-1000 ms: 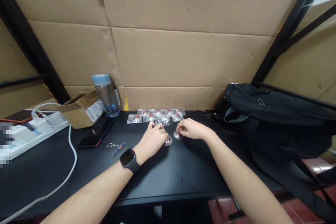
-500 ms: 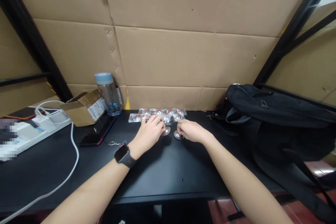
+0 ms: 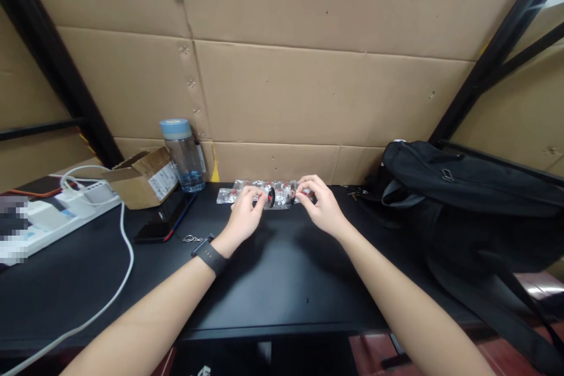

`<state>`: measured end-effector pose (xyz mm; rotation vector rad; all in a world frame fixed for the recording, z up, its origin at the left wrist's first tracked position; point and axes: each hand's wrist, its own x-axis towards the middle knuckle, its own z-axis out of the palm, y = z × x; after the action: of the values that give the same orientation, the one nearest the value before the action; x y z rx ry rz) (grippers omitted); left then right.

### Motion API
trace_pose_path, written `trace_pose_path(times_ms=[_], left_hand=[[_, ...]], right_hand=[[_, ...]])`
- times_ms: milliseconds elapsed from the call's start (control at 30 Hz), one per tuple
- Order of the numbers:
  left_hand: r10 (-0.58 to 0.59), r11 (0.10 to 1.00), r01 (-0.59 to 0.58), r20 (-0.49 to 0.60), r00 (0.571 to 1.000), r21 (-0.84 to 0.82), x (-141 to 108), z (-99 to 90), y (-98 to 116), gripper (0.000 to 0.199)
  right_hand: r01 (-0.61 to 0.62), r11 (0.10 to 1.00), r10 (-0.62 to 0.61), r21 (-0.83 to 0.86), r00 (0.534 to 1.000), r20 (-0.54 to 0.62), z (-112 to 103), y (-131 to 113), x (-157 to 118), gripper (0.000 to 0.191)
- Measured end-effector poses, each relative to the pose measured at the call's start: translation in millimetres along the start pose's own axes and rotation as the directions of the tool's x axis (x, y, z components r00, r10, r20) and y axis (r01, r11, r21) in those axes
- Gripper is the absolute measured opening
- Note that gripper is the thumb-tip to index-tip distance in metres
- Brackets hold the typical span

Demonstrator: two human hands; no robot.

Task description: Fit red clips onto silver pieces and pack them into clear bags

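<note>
My left hand [image 3: 248,209] is closed in a pinch at the middle of the table's back part. Its fingertips hold a small round disc [image 3: 271,197] on edge, dark on the face turned to the right, with a red centre. To the right, my right hand [image 3: 323,204] pinches a similar small disc [image 3: 293,192], mostly seen edge-on with a reddish middle. The two discs are raised off the table, apart and roughly facing each other. Just behind them lie several clear plastic packets [image 3: 226,195] with silvery and red contents, partly hidden by my hands.
On the left stand a water bottle [image 3: 185,158] and an open cardboard box [image 3: 138,179], with a phone [image 3: 161,220] and a key ring [image 3: 192,239] in front. A white power strip [image 3: 94,202] with a cable lies farther left. A black backpack [image 3: 467,200] fills the right side.
Both hands have lifted the discs from near the tabletop and turned them on edge. The silvery rims that faced up before now give way to dark faces with red centres.
</note>
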<state>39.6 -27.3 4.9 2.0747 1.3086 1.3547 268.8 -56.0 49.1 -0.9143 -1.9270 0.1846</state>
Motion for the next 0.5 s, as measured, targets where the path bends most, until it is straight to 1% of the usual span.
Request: trace_pose_path(times_ms=[67, 133, 200, 267, 300, 367, 433, 500], left_hand=[[-0.036, 0.993, 0.035, -0.006, 0.999, -0.116, 1.3, 2.9, -3.1, 0.024], [-0.059, 0.981, 0.059, 0.008, 0.998, -0.185, 0.8, 5.5, -3.1, 0.026], [-0.046, 0.979, 0.047, 0.010, 0.999, -0.200, -1.2, 7.6, -0.8, 0.025], [-0.002, 0.982, 0.006, 0.020, 1.000, -0.191, -4.0, 9.4, 2.6, 0.024], [0.017, 0.982, -0.011, 0.032, 0.999, -0.190, -5.5, 10.4, 4.2, 0.023], [0.024, 0.981, -0.010, 0.067, 0.997, -0.196, -8.3, 12.4, 6.7, 0.022], [-0.009, 0.980, 0.027, 0.094, 0.996, -0.195, -10.4, 14.2, 7.7, 0.021], [-0.047, 0.982, 0.067, 0.115, 0.992, -0.177, -11.2, 15.3, 7.1, 0.021]], right_hand=[[0.016, 1.000, -0.016, 0.006, 1.000, 0.000, 6.2, -2.2, -1.8, 0.009], [0.026, 1.000, -0.026, 0.016, 1.000, 0.009, 12.2, -4.9, -3.6, 0.008], [0.021, 0.999, -0.021, 0.028, 1.000, 0.002, 18.1, -7.6, -5.5, 0.008], [-0.008, 0.998, 0.008, 0.065, 1.000, -0.007, 24.6, -9.4, -8.0, 0.008], [-0.037, 0.994, 0.037, 0.105, 0.999, 0.001, 28.1, -9.9, -9.5, 0.009], [-0.134, 0.964, 0.127, 0.231, 0.991, 0.045, 35.1, -9.6, -12.7, 0.012], [-0.259, 0.894, 0.237, 0.366, 0.966, 0.103, 40.9, -8.2, -15.4, 0.017], [-0.357, 0.818, 0.328, 0.452, 0.934, 0.145, 44.3, -6.5, -16.9, 0.021]])
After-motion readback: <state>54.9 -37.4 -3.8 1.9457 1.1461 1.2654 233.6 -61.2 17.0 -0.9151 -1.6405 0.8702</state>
